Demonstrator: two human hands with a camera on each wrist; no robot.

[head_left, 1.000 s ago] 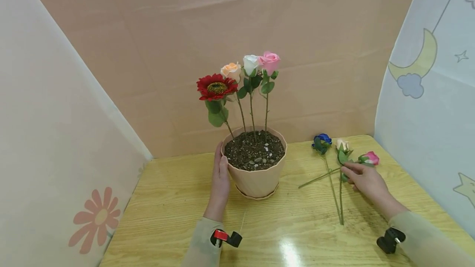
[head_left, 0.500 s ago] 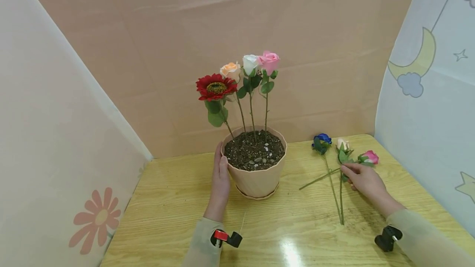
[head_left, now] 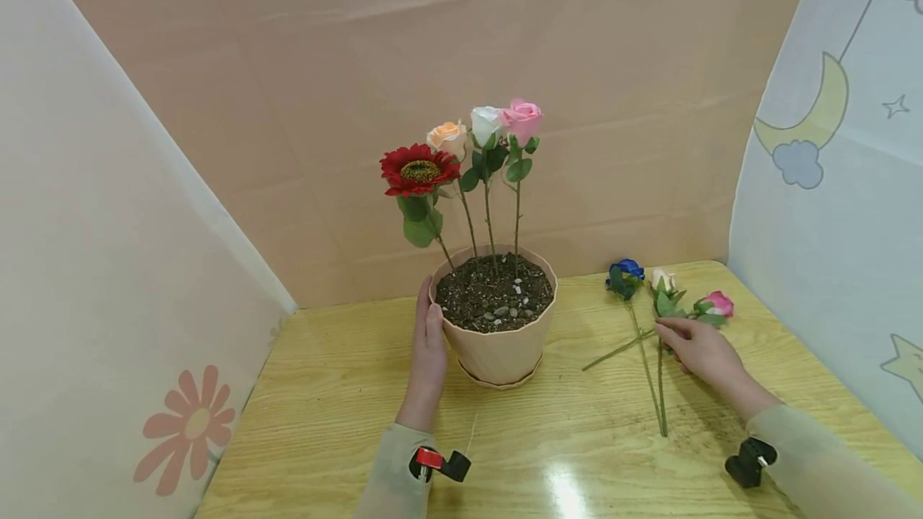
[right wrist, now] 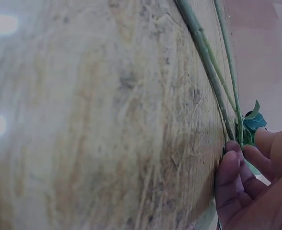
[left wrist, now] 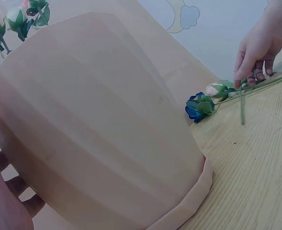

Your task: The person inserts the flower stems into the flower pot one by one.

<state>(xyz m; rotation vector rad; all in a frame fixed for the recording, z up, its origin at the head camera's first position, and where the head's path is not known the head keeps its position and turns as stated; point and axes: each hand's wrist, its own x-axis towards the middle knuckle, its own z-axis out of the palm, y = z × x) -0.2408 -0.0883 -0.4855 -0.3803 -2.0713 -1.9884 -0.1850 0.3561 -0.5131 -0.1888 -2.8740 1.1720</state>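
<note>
A peach flower pot (head_left: 497,355) filled with dark soil stands on its saucer. It bears a red daisy-like flower (head_left: 420,170), a peach rose (head_left: 449,138), a white rose (head_left: 486,125) and a pink rose (head_left: 522,120), all upright. My left hand (head_left: 429,343) holds the pot's left wall, thumb near the rim; the left wrist view shows fingers reaching round it. On the right, my right hand (head_left: 703,352) pinches a rose stem where the stems of a cream rose (head_left: 663,280) and a deep-pink rose (head_left: 718,304) cross; I cannot tell which stem. A blue rose (head_left: 626,272) lies beside them.
The wooden table (head_left: 332,391) ends at a peach backdrop (head_left: 303,142) behind the pot. Patterned cloth walls (head_left: 836,247) stand on both sides. Bits of soil lie near the right hand, and the flower stems point toward the table's front.
My right hand has shifted slightly left, and the cream and deep-pink roses have shifted left a little with it. The left hand and the pot stay in place.
</note>
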